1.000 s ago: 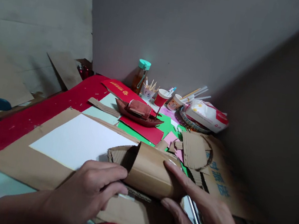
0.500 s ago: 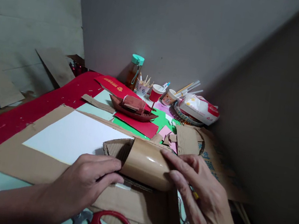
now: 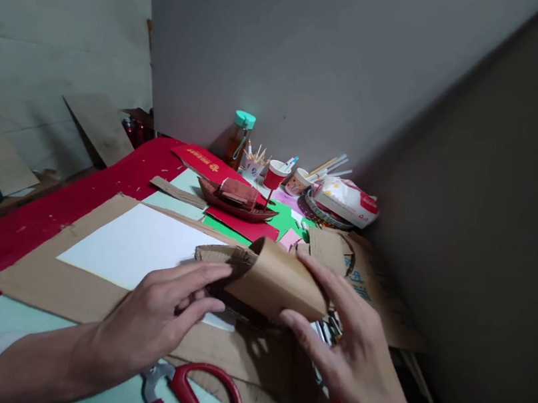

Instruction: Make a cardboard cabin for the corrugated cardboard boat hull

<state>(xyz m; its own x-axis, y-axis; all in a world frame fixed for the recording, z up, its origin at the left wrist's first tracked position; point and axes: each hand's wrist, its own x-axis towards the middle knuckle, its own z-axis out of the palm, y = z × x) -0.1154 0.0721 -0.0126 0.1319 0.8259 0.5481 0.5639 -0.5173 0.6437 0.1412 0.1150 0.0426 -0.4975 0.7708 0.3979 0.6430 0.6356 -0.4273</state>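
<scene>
Arched cardboard cover [image 3: 279, 284] newly tilted, smooth, brown, right fingers [image 3: 321, 273] holding it, left fingers [image 3: 210, 271] by pointed hull [image 3: 225, 255], grip unclear

We are at a craft spot in a room; we can't tell if it is a home. We see a red table [image 3: 44, 216] by a grey wall [image 3: 319, 67] at twelve o'clock. It holds white paper [image 3: 141, 246], brown cardboard [image 3: 64, 289], red-handled scissors [image 3: 189, 398] near six o'clock, a drink bottle [image 3: 235, 146] at eleven, a little toy boat [image 3: 237, 201], and cups [image 3: 252, 171] of sticks near twelve.
</scene>
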